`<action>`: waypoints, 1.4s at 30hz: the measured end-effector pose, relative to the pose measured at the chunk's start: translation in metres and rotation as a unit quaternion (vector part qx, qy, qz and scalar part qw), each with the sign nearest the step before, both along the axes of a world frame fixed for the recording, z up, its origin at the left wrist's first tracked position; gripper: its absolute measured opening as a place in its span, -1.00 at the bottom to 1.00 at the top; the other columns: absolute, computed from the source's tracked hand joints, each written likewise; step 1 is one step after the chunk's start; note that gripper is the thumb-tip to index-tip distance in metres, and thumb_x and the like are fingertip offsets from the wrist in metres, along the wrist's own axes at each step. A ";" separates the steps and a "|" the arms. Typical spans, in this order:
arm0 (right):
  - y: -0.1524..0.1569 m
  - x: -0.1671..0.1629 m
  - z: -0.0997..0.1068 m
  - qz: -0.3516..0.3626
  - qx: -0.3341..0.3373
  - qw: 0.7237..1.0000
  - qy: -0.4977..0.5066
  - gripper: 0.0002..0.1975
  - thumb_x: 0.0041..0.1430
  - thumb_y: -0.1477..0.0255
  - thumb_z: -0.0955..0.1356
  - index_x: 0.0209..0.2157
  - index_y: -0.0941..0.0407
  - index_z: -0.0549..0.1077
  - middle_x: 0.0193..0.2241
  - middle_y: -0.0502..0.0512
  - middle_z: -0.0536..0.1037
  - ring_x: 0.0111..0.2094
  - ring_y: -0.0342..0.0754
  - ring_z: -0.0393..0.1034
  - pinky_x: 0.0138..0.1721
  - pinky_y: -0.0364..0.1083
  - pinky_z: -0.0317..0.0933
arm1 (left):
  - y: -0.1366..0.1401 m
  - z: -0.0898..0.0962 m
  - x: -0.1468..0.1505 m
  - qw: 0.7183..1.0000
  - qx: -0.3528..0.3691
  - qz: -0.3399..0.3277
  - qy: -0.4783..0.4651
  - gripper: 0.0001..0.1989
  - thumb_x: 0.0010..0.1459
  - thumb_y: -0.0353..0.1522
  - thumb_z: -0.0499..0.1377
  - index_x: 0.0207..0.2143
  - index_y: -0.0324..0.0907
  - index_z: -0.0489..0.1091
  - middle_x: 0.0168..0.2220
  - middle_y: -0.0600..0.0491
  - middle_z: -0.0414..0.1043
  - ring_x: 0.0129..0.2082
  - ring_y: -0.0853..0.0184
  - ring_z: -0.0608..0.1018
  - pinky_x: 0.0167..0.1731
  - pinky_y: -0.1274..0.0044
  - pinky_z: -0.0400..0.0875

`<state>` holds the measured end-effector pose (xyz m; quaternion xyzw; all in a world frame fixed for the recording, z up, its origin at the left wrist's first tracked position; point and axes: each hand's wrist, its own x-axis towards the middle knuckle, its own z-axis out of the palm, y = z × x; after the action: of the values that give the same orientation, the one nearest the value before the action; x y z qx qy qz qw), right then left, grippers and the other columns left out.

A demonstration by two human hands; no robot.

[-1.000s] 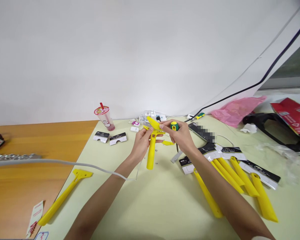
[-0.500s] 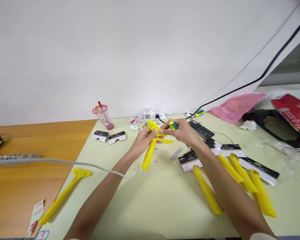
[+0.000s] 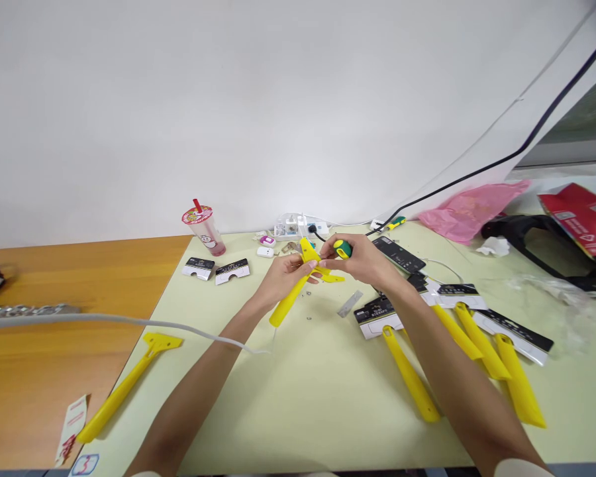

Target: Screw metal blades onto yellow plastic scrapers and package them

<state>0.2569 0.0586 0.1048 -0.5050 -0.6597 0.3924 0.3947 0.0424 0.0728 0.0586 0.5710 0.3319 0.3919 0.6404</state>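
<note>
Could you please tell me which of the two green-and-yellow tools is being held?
The nearer tool, held in the right hand with its rounded end showing; the other tool lies untouched on the table near the wall.

Single head cam, facing forward and down over near edge of surface (image 3: 298, 404). Wall (image 3: 278, 119) past far edge fills top half.

The yellow plastic scraper (image 3: 288, 305) was held aslant in the left hand (image 3: 282, 278), its handle slanting down toward the lower left, its flared head partly hidden by fingers; the green-and-yellow screwdriver (image 3: 343, 249) was tucked in the right hand (image 3: 362, 258), its rounded butt showing, its shaft hidden.
</note>
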 end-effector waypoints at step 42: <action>-0.001 0.004 0.000 0.026 -0.068 0.997 0.013 -0.55 -0.07 0.14 0.66 -0.21 0.12 0.69 -0.34 0.04 0.60 -0.52 -0.21 0.21 -0.63 -0.18 0.03 | 0.006 0.011 -0.020 0.993 0.017 -0.100 0.058 -0.45 0.20 0.08 0.39 -0.04 -0.18 0.70 -0.13 -0.17 0.71 -0.16 0.07 0.76 -0.15 0.32 0.68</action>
<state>0.2607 0.0571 0.1047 -0.5081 -0.6391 0.4530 0.3581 0.0228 0.0792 0.0700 0.6338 0.3034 0.2973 0.6464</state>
